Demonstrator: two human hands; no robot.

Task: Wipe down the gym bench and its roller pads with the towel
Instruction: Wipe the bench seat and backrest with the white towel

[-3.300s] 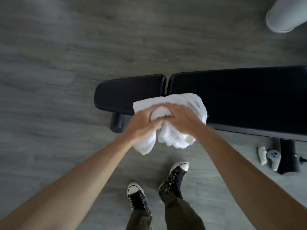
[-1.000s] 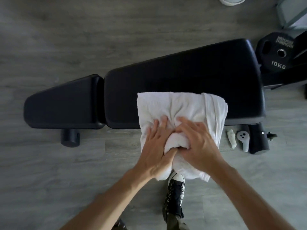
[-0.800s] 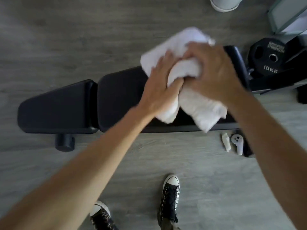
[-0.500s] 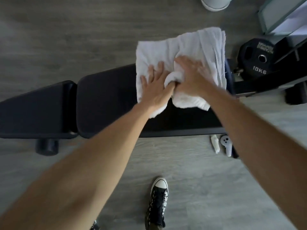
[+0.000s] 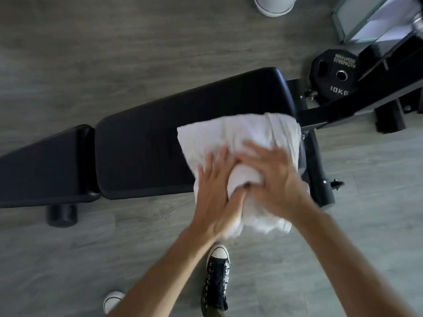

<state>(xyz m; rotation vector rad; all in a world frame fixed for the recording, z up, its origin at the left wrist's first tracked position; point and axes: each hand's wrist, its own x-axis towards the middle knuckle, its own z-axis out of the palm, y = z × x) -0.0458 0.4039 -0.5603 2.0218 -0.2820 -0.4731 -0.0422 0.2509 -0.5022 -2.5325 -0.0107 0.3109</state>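
Note:
A black padded gym bench [image 5: 160, 143] lies across the view, with its shorter seat pad [image 5: 43, 170] at the left. A white towel [image 5: 233, 136] is spread over the near right end of the long pad and hangs past its front edge. My left hand [image 5: 217, 197] presses flat on the towel with its fingers spread. My right hand [image 5: 272, 179] lies beside it and grips a bunched fold of the towel. A black roller pad [image 5: 61, 213] sticks out below the seat pad. Another roller pad [image 5: 320, 170] shows at the right, partly behind the towel.
A black 10 kg weight plate [image 5: 336, 74] and a dark frame [image 5: 375, 88] stand at the far right. A pale round base [image 5: 274, 5] sits at the top. My black sneaker [image 5: 217, 277] stands on the grey wood floor [image 5: 91, 42] near the bench.
Both hands have pulled the towel from the bench's far right edge back to its near edge. The view has shifted, and the bench now lies tilted.

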